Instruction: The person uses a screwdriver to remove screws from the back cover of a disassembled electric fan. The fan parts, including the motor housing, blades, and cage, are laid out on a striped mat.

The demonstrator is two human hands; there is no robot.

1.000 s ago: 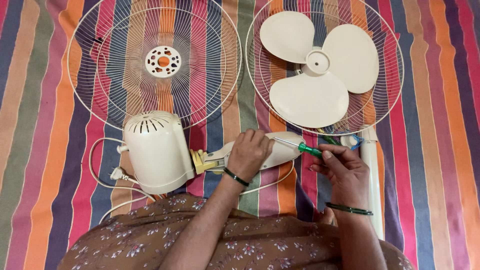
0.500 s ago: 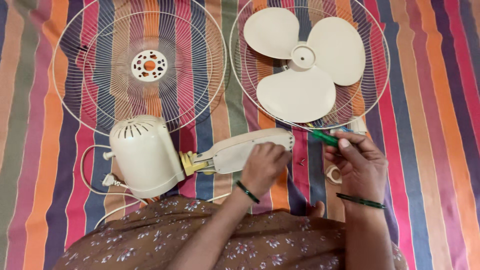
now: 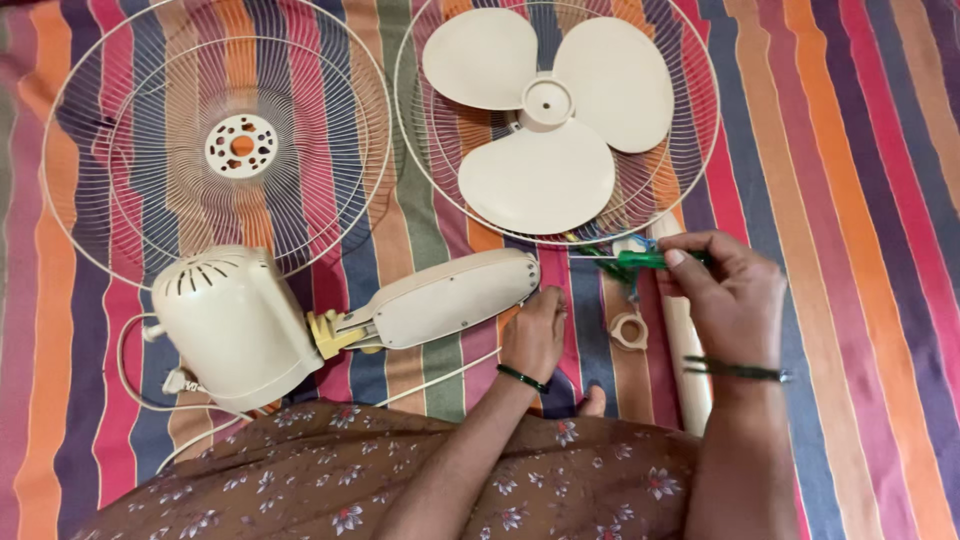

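A cream fan motor housing (image 3: 230, 322) lies on a striped cloth, joined by a yellow hinge to a flat cream neck piece (image 3: 440, 298). My left hand (image 3: 535, 335) rests with curled fingers on the cloth just past the right end of the neck piece, and nothing shows in it. My right hand (image 3: 730, 295) grips a green-handled screwdriver (image 3: 625, 260), its thin shaft pointing left toward the neck piece. A three-blade cream fan blade (image 3: 545, 115) lies inside a wire guard (image 3: 690, 150) above my hands.
A second wire guard (image 3: 100, 200) with a round cream hub lies at the upper left. A white pole (image 3: 690, 370) runs under my right wrist, a small cream ring (image 3: 628, 331) beside it. A white power cord (image 3: 140, 385) loops near the motor. My floral-clad lap fills the bottom.
My left hand slid off the neck piece to its right end. My right hand drew the screwdriver away to the right. The view shifted, so everything sits further left.
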